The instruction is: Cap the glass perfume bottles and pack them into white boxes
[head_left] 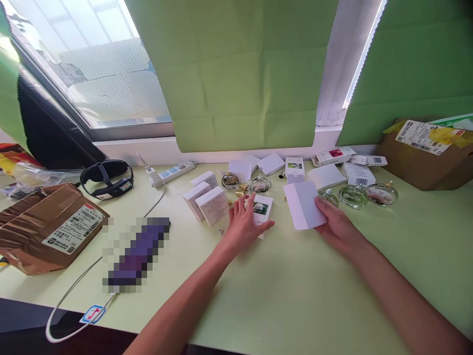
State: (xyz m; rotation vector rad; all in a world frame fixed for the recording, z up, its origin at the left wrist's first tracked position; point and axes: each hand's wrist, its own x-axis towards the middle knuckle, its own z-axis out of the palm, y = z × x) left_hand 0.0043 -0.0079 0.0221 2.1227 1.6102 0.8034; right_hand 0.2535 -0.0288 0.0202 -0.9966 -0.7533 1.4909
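My left hand [244, 223] rests with spread fingers on a small white box with a flower picture [263, 209] lying on the pale green table [281, 291]. My right hand [334, 224] holds a flattened white carton [303, 205] by its right edge, just above the table. Three white boxes [207, 199] stand to the left of my left hand. Round glass perfume bottles [260, 185] and small gold caps [242, 188] lie just beyond it. More clear round bottles [353, 195] sit beyond my right hand.
More white boxes [334, 162] line the windowsill side. A cardboard box [428, 153] stands far right, a brown parcel [44, 227] far left. A power strip [173, 172], a black headband device [107, 178], a white cable [74, 291] and a blurred dark object [136, 254] lie on the left.
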